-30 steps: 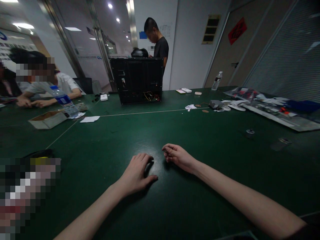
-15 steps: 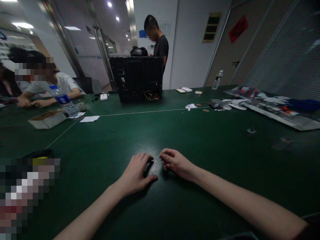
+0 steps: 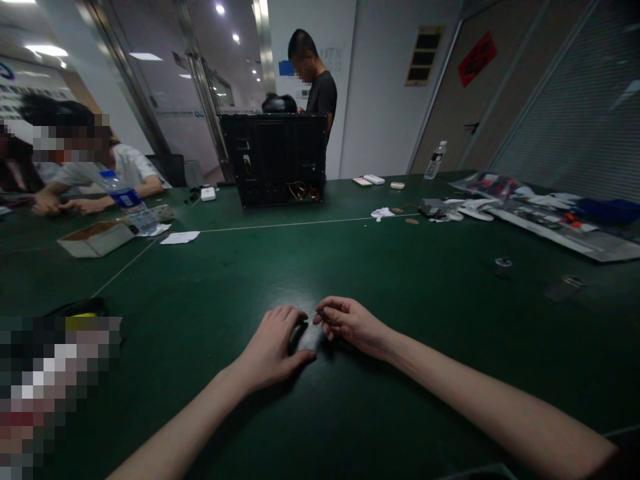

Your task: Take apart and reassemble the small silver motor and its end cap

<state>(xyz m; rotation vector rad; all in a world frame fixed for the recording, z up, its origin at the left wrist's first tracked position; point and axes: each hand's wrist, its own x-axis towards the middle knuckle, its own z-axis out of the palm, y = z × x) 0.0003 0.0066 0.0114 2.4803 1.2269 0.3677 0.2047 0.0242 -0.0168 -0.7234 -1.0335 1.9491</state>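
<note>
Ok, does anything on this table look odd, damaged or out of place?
Mainly the black case: its lower section looks open, with wires exposed, though damage isn't evident. A crumpled white scrap lies beyond the right hand.

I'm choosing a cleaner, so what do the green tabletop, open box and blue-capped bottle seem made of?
Tabletop: possibly laminate or a rubbery mat, satin, given its soft glare. Open box: probably cardboard, matte, thin-walled and brown inside. Bottle: likely smooth plastic, since it looks see-through.
</note>
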